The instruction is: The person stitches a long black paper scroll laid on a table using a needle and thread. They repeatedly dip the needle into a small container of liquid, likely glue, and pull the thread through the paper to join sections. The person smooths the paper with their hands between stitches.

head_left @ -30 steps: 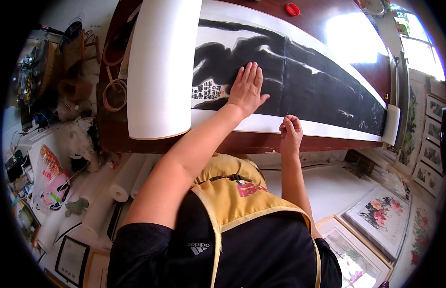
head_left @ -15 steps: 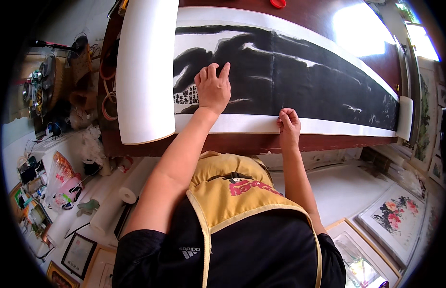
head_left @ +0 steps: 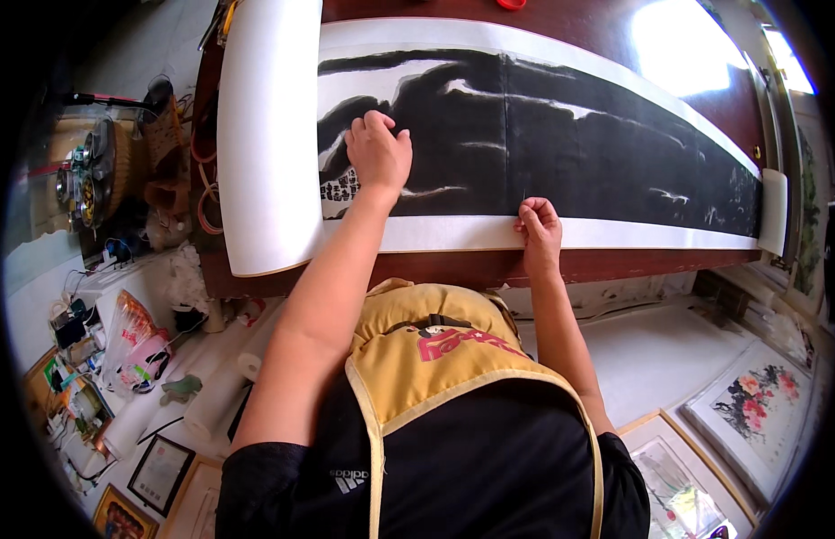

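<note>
A long scroll painting (head_left: 597,162) in black ink with white streaks and white borders lies unrolled on the dark red table. My left hand (head_left: 379,154) is over its left part, by the block of dark characters (head_left: 338,189). Its fingers are bent and the thumb stands apart; nothing shows in it. By the near border my right hand (head_left: 540,226) is closed in a pinch. A very thin, needle-like sliver seems to stick up from its fingertips. The thick white roll (head_left: 267,144) forms the scroll's left end, and a smaller roll (head_left: 773,214) lies at the right end.
A red round object (head_left: 511,4) sits on the table (head_left: 588,22) at the far edge of view. Below right lie a flower painting (head_left: 750,404) and a framed picture (head_left: 673,476). Paper rolls (head_left: 215,400), a plastic bag (head_left: 135,337) and small frames (head_left: 154,472) crowd the lower left.
My left hand has shifted slightly left and its fingers have drawn together and bent more. The right hand keeps its pinch at nearly the same spot. The view has shifted a little.
</note>
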The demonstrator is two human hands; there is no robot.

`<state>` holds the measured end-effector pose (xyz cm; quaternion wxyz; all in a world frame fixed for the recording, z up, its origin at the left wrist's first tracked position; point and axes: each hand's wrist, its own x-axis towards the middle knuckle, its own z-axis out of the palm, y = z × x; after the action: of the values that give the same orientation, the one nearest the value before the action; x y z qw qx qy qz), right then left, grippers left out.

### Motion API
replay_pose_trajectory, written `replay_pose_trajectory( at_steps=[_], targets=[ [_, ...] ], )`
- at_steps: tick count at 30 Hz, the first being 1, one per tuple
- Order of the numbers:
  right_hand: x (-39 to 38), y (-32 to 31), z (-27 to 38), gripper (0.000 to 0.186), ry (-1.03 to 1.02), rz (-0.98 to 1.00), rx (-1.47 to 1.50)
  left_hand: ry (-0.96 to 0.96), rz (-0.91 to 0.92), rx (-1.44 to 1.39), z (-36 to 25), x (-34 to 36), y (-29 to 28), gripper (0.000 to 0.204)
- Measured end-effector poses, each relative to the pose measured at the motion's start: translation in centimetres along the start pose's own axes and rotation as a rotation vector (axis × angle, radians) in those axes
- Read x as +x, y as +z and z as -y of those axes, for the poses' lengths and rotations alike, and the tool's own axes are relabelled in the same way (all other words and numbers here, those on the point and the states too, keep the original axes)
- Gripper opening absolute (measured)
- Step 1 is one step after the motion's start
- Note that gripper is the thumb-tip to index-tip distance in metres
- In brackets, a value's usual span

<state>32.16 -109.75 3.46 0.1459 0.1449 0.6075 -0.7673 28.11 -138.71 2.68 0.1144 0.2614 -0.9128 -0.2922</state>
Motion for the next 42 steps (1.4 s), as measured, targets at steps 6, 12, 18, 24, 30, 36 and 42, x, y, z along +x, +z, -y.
replay_pose_trajectory(
  at_steps=[6, 12, 18, 24, 30, 36, 42],
  targets=[
    [0.0, -0.3, 0.1, 0.006, 0.001, 0.004, 0.017, -0.419, 0.363, 0.069, -3.3, 3.7, -1.4, 0.036],
    [0.0, -0.1, 0.1, 0.006, 0.003, 0.004, 0.024, -0.514, 0.454, 0.115, -4.5, 4.3, -2.0, 0.045],
    [0.1, -0.4, -0.1, 0.006, -0.001, 0.01, 0.031, -0.567, 0.463, 0.097, -5.1, 4.5, -2.1, 0.053],
    [0.1, 0.0, 0.3, 0.007, 0.024, 0.018, 0.027, -0.553, 0.484, 0.121, -4.8, 4.6, -2.0, 0.056],
    [2.1, 5.0, 1.9, 0.008, -0.059, 0.159, -0.209, -0.461, 0.445, 0.155, -3.8, 4.4, -1.6, 0.041],
    [5.8, 12.8, 2.1, 0.014, -0.208, 0.088, -0.72, -0.443, 0.46, 0.047, -2.9, 4.4, -1.7, 0.038],
    [7.2, 15.4, 1.6, 0.017, -0.157, 0.038, -0.921, -0.426, 0.468, 0.103, -3.3, 4.4, -2.1, 0.037]
  ],
)
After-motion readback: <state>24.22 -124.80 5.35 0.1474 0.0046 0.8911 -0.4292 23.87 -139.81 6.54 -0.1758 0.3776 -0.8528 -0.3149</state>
